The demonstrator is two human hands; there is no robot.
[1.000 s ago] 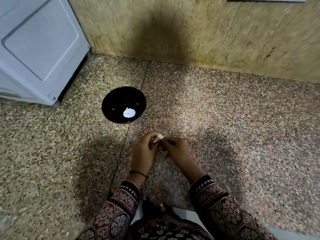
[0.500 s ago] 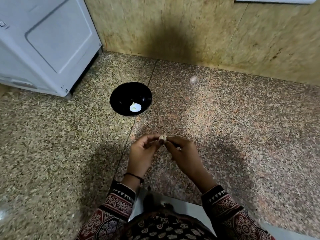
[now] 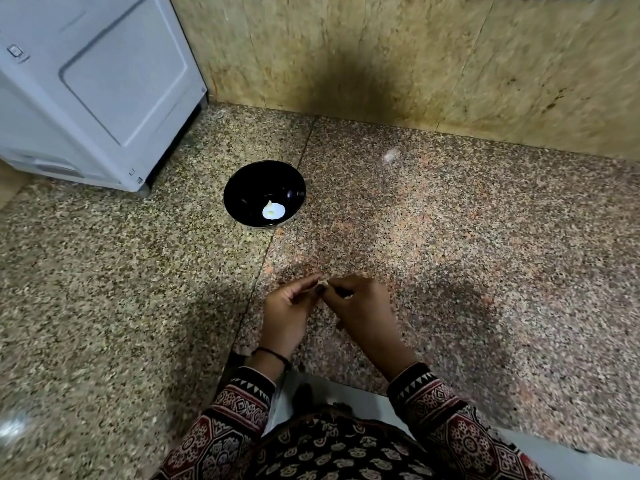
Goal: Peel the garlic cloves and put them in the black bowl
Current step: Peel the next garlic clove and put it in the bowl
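We count 1 black bowl (image 3: 242,194) at 11 o'clock, 1 peeled clove (image 3: 273,211) inside it. Left hand (image 3: 287,308) and right hand (image 3: 362,306) meet fingertip to fingertip at 6, pinching 1 small pale piece (image 3: 325,282), mostly hidden. Speckled granite floor (image 3: 450,254), beige stone wall (image 3: 381,46) at 12. White appliance (image 3: 104,81) at 10, blurred pale scrap (image 3: 391,155) at 1

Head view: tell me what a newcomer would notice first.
The black bowl on the speckled floor stands out, left of centre, with one white peeled garlic clove inside. Nearer the camera, the left hand and right hand meet fingertip to fingertip; what lies between them is too blurred to tell. A grey appliance fills the upper left corner.
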